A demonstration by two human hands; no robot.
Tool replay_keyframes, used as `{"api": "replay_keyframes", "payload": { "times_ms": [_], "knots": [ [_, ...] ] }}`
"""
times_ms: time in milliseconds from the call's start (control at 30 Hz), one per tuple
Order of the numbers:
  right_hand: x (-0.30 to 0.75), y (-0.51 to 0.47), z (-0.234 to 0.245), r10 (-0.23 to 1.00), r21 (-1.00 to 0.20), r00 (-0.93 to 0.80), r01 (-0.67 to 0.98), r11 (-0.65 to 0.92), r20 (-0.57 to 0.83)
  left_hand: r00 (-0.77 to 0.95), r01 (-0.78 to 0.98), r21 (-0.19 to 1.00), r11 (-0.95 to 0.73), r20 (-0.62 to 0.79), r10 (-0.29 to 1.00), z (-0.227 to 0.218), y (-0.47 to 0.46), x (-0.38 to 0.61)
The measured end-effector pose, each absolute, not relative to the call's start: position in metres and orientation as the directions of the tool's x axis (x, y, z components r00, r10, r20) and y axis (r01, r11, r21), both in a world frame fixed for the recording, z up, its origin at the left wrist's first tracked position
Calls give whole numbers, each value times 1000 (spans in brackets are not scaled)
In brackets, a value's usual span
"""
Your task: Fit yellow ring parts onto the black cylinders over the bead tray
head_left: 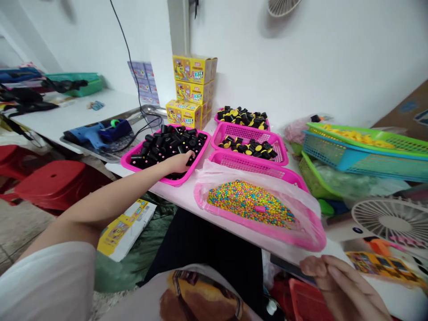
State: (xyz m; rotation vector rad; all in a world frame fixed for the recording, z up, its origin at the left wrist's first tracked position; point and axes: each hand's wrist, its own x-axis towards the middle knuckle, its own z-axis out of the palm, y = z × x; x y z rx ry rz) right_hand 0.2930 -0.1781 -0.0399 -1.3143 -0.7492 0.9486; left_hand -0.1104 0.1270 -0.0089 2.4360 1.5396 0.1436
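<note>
My left hand [180,162] reaches into a pink basket [140,168] full of several small black cylinders [167,142]; its fingers curl down among them, and what they grip is hidden. My right hand [337,278] rests at the table's near edge, fingers loosely curled together, with nothing visible in it. Just beyond it lies a pink tray [301,238] lined with clear plastic and filled with small multicoloured candy beads [250,203].
Two more pink baskets [254,133] hold black cylinders with yellow caps. Yellow cartons [192,89] are stacked at the wall. Green and blue baskets [361,151] and a small white fan [391,220] stand on the right. Red stools [53,178] and a blue tool [90,131] are at left.
</note>
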Motion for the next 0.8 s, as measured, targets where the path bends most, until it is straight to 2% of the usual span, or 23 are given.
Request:
{"api": "replay_keyframes", "payload": {
  "times_ms": [167, 333, 433, 533, 600, 633, 667, 733, 800],
  "knots": [
    [286, -185, -40, 872, -981, 488, -184, 62, -36, 451, 857, 275, -435, 9, 893, -5, 127, -112],
    [280, -191, -48, 870, -988, 492, -113, 103, 35, 406, 870, 275, -410, 74, 911, 16, 118, -113],
    [275, -195, -62, 882, -991, 467, -79, 108, 59, 356, 871, 291, -396, 180, 917, 38, 92, -115],
    [254, -192, -72, 949, -996, 314, -81, 36, 9, 326, 826, 367, -427, 305, 895, 53, 40, -105],
    [228, -186, -72, 988, -984, 153, -179, 1, -27, 419, 618, 550, -562, 374, 827, 51, -3, -89],
    [213, -182, -69, 997, -962, 77, -272, -4, -26, 513, 492, 614, -617, 368, 775, 47, -26, -78],
    [197, -179, -65, 1000, -922, -12, -386, -24, -21, 594, 410, 627, -663, 369, 715, 42, -46, -67],
    [165, -172, -57, 984, -821, -174, -559, -116, -20, 717, 379, 554, -741, 331, 614, 27, -82, -46],
    [140, -167, -52, 961, -777, -265, -588, -226, -80, 805, 370, 413, -833, 305, 509, 12, -106, -31]
  ]
}}
